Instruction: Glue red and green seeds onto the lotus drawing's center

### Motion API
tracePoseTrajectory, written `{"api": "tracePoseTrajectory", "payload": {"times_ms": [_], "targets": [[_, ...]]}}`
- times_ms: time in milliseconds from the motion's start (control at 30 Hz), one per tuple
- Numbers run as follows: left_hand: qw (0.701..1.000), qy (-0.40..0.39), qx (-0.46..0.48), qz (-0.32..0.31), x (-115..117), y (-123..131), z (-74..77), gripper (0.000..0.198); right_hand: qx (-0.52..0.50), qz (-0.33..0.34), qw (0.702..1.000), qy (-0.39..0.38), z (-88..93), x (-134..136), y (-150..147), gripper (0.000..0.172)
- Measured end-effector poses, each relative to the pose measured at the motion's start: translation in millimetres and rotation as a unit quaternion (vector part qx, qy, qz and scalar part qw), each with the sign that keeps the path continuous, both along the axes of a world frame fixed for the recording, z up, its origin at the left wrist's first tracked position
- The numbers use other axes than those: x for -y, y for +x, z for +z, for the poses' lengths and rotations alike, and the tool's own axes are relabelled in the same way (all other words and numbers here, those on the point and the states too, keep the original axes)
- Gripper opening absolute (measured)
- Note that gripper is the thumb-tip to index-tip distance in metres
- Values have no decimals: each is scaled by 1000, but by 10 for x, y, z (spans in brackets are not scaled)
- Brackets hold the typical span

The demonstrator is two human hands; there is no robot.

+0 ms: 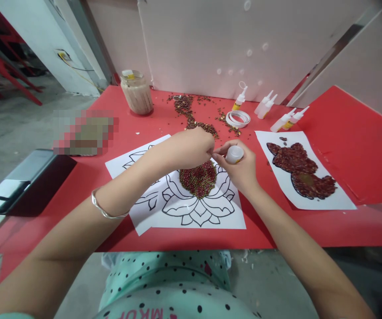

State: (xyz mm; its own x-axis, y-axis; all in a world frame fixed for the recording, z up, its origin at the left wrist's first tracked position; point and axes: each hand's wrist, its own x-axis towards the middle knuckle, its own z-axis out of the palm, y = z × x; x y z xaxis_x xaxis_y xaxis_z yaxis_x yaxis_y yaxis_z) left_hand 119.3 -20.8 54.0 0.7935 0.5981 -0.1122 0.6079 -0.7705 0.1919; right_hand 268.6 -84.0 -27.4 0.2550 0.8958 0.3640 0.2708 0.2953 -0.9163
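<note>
A white sheet (224, 219) with a black-outlined lotus drawing lies in front of me, its centre covered with red and green beans (197, 179). My right hand (242, 166) is wrapped round a small white glue bottle (234, 154), its base towards me. My left hand (200, 144), with a silver bangle on the wrist, is closed above the top of the drawing, its fingertips meeting the right hand's near the bottle's front end. What the left fingers pinch is hidden. Loose beans (184, 105) are scattered behind the hands.
Another drawing (140, 221) lies partly under the lotus sheet. At the right is a sheet with dark red bean work (297, 161). Several glue bottles (265, 106) and a tape roll (238, 118) stand behind. A jar (136, 94) and a dark phone-like device (34, 177) are at the left.
</note>
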Motion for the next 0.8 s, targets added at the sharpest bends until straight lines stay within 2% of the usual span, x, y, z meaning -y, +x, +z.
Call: {"api": "tracePoseTrajectory", "payload": {"times_ms": [333, 567, 700, 800], "targets": [[998, 39, -42, 4, 79, 33, 3, 22, 65, -17, 998, 0, -29, 22, -6, 17], [999, 28, -34, 7, 79, 31, -7, 22, 71, -18, 997, 3, -77, 0, 27, 18], [1000, 13, -24, 10, 83, 44, -9, 24, 52, -16, 999, -3, -64, -1, 19, 19], [1000, 9, -6, -3, 71, 37, 0, 25, -1, 4, 1000, -10, -34, -9, 15, 21]]}}
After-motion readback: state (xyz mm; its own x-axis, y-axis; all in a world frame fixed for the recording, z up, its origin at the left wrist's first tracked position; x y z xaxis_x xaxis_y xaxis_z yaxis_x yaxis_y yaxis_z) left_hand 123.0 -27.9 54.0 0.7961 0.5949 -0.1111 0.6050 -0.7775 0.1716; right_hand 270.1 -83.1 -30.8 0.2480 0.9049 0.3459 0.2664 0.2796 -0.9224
